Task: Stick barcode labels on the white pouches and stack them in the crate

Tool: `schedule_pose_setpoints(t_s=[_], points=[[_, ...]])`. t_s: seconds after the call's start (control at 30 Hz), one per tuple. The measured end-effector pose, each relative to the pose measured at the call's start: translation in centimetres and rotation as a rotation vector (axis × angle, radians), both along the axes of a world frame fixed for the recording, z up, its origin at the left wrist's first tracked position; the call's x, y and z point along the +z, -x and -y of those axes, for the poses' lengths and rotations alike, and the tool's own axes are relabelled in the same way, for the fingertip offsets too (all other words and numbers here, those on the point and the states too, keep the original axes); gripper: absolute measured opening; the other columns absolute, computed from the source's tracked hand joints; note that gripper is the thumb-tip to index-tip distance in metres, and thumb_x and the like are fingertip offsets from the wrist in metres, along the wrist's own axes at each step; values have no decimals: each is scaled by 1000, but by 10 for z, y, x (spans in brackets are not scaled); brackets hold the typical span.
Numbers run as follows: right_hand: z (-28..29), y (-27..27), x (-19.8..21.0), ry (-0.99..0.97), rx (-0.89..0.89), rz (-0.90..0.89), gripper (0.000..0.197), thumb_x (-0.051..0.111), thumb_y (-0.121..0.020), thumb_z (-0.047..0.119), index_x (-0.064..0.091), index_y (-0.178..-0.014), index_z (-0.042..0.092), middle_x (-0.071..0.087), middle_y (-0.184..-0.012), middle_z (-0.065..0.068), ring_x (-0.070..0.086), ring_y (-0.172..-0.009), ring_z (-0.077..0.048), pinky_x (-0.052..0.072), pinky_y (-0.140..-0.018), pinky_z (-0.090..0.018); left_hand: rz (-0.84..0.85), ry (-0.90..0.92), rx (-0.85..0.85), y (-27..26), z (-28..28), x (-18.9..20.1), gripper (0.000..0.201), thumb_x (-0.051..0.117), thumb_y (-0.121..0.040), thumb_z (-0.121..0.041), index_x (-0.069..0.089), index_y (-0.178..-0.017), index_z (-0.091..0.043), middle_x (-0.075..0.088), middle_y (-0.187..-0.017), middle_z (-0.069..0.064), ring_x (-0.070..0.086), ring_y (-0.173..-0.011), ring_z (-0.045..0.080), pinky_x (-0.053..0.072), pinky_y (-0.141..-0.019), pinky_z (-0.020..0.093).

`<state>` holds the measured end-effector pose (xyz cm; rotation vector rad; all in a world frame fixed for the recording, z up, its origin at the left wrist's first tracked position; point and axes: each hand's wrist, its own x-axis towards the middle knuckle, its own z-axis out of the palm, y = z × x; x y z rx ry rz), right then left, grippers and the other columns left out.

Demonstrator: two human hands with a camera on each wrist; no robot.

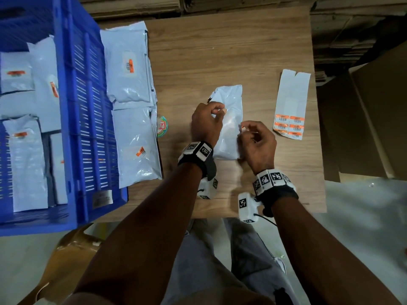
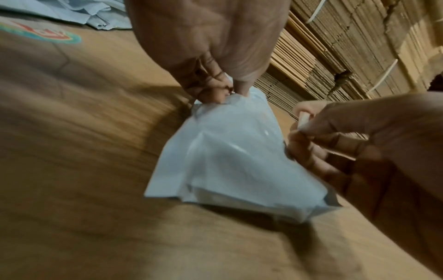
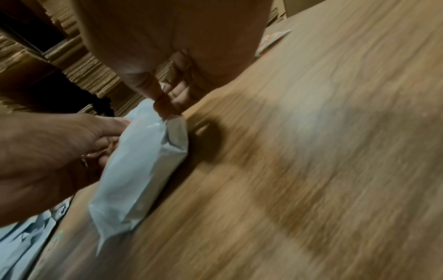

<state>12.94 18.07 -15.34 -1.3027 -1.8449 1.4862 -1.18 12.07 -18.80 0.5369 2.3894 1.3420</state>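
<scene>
A plain white pouch (image 1: 231,100) lies in the middle of the wooden table (image 1: 220,51). My left hand (image 1: 217,108) pinches its upper left corner; the left wrist view shows thumb and finger closed on the crumpled plastic (image 2: 230,92). My right hand (image 1: 243,129) hovers by the pouch's right edge and pinches a small white barcode label (image 2: 303,120), printed side hidden. In the right wrist view its fingertips (image 3: 167,109) sit just over the pouch's edge (image 3: 176,128). The label sheet (image 1: 290,102) lies to the right, with several orange labels (image 1: 288,126) at its near end. The blue crate (image 1: 72,106) stands at the left.
Labelled pouches (image 1: 24,155) lie inside the crate, and more labelled pouches (image 1: 132,84) are piled on the table beside it. A round sticker (image 1: 163,126) sits near them. A cardboard box (image 1: 374,119) borders the table's right side. Stacked cardboard (image 2: 335,56) lines the back.
</scene>
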Motion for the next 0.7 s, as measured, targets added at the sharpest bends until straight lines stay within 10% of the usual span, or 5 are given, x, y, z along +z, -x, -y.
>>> schedule_pose_setpoints(t_s=[0.37, 0.57, 0.7], points=[[-7, -3, -3, 26, -230, 15, 25, 60, -90, 4, 79, -97, 18, 75, -102, 3, 71, -92, -11, 58, -89, -41, -270, 246, -99, -7, -4, 18, 39, 72, -77, -58, 74, -109, -36, 57, -121, -5, 59, -106, 25, 53, -88, 37], [-43, -26, 8, 11, -293, -102, 14, 69, -95, 11, 76, -107, 7, 73, -95, 8, 67, -88, 5, 53, -82, -15, -446, 182, -30, -22, -42, 41, 9, 70, -81, -39, 74, -77, -32, 65, -92, -5, 61, -86, 26, 47, -71, 35], [-89, -56, 6, -15, -355, -114, 13, 69, -96, 18, 76, -106, 13, 77, -99, 0, 73, -95, -18, 60, -88, -44, -265, 150, -253, -50, -95, 45, 11, 65, -81, -27, 74, -87, -30, 66, -94, -8, 63, -92, 20, 50, -80, 37]])
